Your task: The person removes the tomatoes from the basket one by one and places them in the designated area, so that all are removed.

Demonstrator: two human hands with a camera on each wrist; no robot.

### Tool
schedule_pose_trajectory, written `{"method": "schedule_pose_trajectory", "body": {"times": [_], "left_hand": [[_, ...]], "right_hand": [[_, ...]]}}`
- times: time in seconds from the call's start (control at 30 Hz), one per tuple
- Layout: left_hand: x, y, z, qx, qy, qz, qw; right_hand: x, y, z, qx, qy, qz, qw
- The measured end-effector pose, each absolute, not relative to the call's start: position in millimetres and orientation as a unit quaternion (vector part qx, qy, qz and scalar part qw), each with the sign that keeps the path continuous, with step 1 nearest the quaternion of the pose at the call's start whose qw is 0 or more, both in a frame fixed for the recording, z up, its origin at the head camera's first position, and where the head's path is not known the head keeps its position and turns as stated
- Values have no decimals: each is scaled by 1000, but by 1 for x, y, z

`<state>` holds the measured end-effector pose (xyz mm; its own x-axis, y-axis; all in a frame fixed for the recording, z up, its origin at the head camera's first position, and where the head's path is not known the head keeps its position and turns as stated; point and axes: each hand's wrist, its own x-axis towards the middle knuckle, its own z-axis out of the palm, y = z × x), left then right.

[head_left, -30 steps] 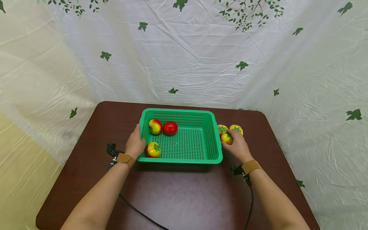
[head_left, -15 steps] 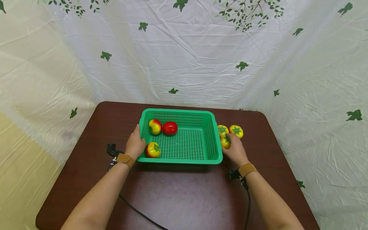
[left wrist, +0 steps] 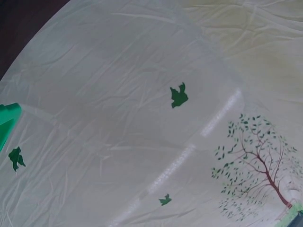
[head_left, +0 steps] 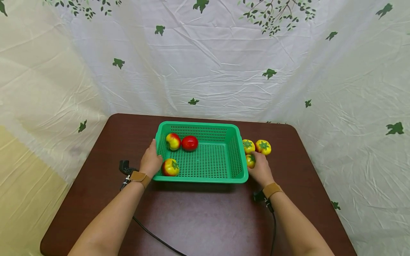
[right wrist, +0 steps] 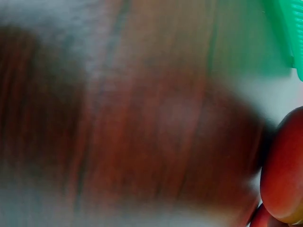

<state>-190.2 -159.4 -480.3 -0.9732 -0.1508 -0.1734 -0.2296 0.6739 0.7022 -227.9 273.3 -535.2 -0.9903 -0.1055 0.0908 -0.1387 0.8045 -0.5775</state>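
Note:
My left hand point(head_left: 151, 160) holds the left rim of a green plastic basket point(head_left: 205, 179). Inside the basket lie a red-and-yellow fruit point(head_left: 173, 141), a smooth red fruit point(head_left: 189, 143) and a yellow-red persimmon point(head_left: 170, 167) with a green calyx. Just outside the right wall, my right hand point(head_left: 261, 171) grips another persimmon point(head_left: 250, 161), fingers curled round its far side. Its red side seems to show at the edge of the right wrist view as a red round fruit point(right wrist: 283, 170). Whether it touches the tabletop is unclear. The left wrist view shows no hand.
Two more yellow persimmons, one near the basket point(head_left: 248, 146) and one farther right point(head_left: 263, 147), sit beyond my right hand. The dark brown table point(head_left: 205, 217) meets white leaf-printed cloth point(head_left: 205, 81). Black cables point(head_left: 153, 234) trail from both wrists.
My right hand has drawn the gripped persimmon a little toward me, away from the two others, which show more fully now. The left hand and basket have stayed in place.

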Motion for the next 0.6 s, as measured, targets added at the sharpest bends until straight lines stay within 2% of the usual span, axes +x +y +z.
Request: {"method": "schedule_pose_trajectory", "body": {"times": [0.6], "left_hand": [[-190, -159, -480, -106, 912, 392, 53]], "right_hand": [[-223, 271, -542, 90, -949, 295, 62]]}}
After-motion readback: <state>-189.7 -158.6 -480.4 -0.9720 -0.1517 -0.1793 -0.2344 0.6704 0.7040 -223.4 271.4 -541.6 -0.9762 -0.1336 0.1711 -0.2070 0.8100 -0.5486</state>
